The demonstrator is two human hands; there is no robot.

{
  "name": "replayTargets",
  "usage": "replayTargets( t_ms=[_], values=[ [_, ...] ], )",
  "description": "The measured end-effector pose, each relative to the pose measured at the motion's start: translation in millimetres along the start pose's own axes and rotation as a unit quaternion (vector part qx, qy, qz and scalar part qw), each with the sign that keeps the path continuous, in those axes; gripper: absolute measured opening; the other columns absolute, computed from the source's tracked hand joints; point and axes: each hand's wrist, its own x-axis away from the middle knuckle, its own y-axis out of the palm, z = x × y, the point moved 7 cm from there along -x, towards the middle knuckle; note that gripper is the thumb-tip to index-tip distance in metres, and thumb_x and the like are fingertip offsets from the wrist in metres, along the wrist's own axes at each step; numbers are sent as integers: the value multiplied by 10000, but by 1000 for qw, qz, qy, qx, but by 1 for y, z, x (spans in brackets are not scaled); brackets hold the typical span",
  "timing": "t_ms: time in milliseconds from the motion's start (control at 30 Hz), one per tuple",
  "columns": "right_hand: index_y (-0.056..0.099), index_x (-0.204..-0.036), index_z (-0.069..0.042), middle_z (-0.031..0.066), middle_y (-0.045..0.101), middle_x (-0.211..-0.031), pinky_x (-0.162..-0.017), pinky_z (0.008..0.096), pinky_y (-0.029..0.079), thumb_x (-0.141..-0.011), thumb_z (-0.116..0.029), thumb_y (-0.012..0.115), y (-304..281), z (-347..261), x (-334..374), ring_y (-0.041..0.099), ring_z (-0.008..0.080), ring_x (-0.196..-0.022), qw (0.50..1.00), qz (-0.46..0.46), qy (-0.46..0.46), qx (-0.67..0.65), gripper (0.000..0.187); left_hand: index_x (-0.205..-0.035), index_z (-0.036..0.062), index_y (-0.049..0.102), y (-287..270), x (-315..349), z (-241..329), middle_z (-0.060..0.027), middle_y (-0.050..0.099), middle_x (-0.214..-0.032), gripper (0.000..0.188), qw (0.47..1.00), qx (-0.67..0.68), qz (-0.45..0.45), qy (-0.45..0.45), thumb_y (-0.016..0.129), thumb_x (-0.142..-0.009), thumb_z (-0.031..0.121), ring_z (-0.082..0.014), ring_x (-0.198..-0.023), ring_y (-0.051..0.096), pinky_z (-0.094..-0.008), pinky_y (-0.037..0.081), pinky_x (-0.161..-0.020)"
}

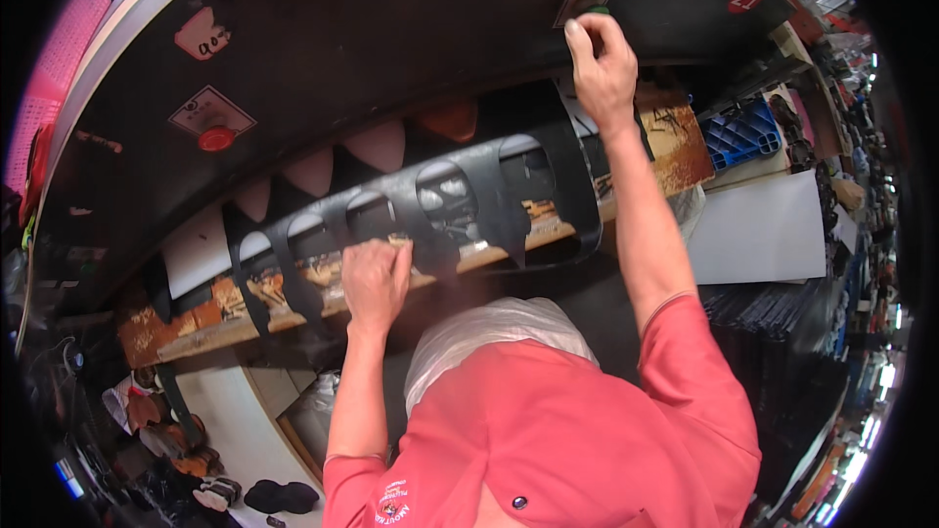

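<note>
A dark sheet with a row of rounded cutouts (pixel 430 249) lies across the worn wooden board under the black machine beam, its near edge hanging over. My left hand (pixel 375 279) is closed at this near edge, and the sheet's strip runs into the fingers. Higher up on the right, my right hand (pixel 604 68) has its fingers curled at a green button (pixel 599 11) on the black beam (pixel 391 34); nothing held shows in it. The fingertips partly cover the button. Farther left on the beam sits a red button (pixel 216 139).
Under the beam, several pointed tan and brown pieces (pixel 448 121) stick out beside a white sheet (pixel 193 254). A blue plastic crate (pixel 740 139) and a white board (pixel 763 230) are at right, above stacked dark sheets (pixel 773 318). Assorted pieces lie at lower left.
</note>
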Motion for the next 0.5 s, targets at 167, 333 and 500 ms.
replayTargets(
  t_ms=[167, 333, 500],
  values=[
    [705, -991, -8, 132, 708, -855, -714, 353, 539, -1005, -144, 739, 37, 20, 0, 669, 227, -741, 993, -67, 102, -10, 141, -747, 55, 650, -15, -83, -58, -123, 662, -782, 269, 999, -31, 25, 15, 824, -926, 155, -341, -733, 619, -440, 455, -754],
    [697, -921, -50, 57, 599, -716, -666, 358, 482, -948, -66, 775, 37, 28, 103, 570, 205, -700, 989, -69, -3, 128, 84, -723, 50, 656, -7, -100, -67, -112, 661, -748, 340, 999, -35, 32, -22, 797, -965, 243, -363, -693, 623, -444, 447, -726],
    [701, -893, -89, 24, 603, -689, -692, 403, 480, -915, -79, 803, 34, 44, 121, 562, 241, -725, 987, -92, 27, 128, 104, -723, 55, 670, 0, -87, -54, -115, 678, -770, 336, 998, -55, 30, -26, 796, -966, 250, -357, -698, 630, -433, 454, -729]
  ],
)
